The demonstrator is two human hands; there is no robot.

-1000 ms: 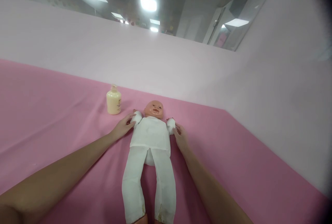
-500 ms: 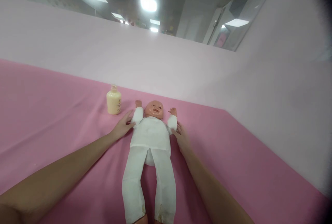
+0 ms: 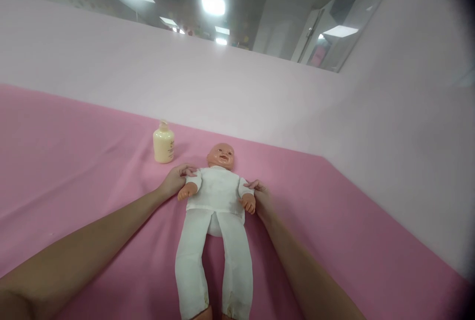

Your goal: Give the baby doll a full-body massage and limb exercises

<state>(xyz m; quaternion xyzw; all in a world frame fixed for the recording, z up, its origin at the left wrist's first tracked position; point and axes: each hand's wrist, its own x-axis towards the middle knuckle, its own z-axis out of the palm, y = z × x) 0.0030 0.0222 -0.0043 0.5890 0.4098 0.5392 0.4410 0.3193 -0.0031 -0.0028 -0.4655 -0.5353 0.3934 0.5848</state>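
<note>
A baby doll in a white top and white trousers lies on its back on the pink sheet, head toward the wall. Both of its arms point down beside its body. My left hand is closed around the doll's sleeved arm on the left side of the view. On the other side, my right hand grips the other sleeve, thumb on top and the remaining fingers partly hidden. The doll's feet run out of view at the bottom edge.
A pale yellow pump bottle stands on the sheet to the left of the doll's head. Behind the sheet rises a white wall, with a mirror or window reflecting ceiling lights above it. Another white wall closes the right side.
The doll's two arms have swung from raised beside its head to lowered along its body. My hands have stayed at its arms and now grip the sleeves from above.
</note>
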